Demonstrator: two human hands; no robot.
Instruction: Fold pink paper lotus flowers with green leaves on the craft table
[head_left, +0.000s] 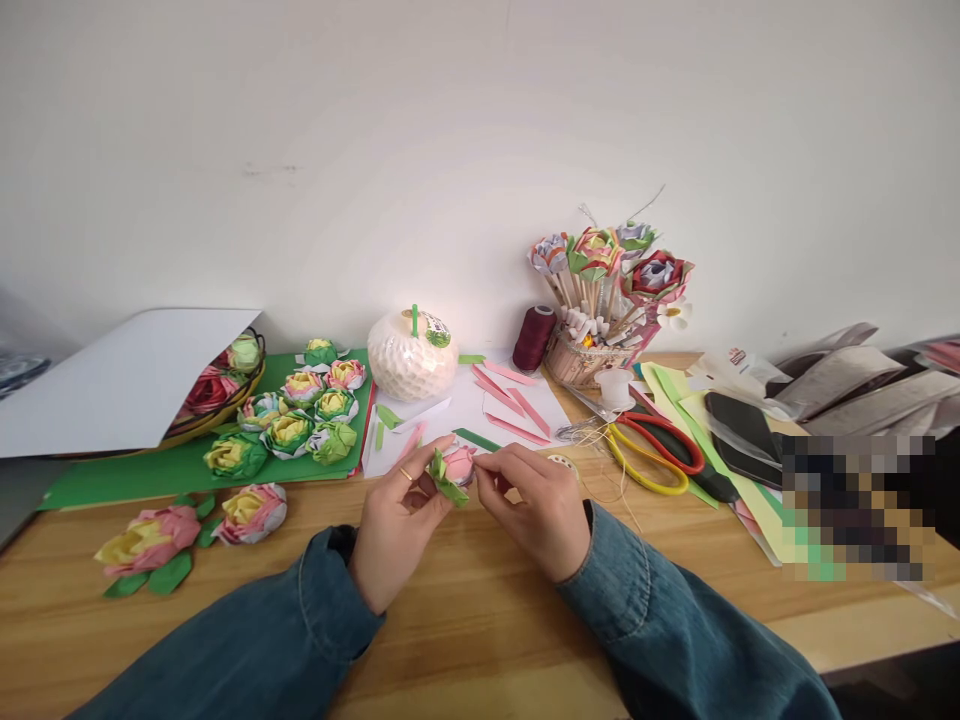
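Between my two hands is a small folded paper flower [457, 464] with pink petals and green outer leaves, held just above the table. My left hand [397, 520] grips it from the left, with a ring on one finger. My right hand [532, 505] is closed in a pinch at the flower's right edge; exactly what lies between those fingertips is too small to tell. Just beyond the hands, pink paper strips [517, 412] and a green strip [476, 440] lie on white paper [547, 402].
Finished paper flowers [289, 436] sit on green sheets at the left, with two more flowers [150, 540] nearer. A white foam-wrapped round object [412, 355], a maroon thread spool [535, 338] and a basket of stemmed flowers [589, 358] stand behind. Scissors [660, 455] and a phone [742, 437] lie right.
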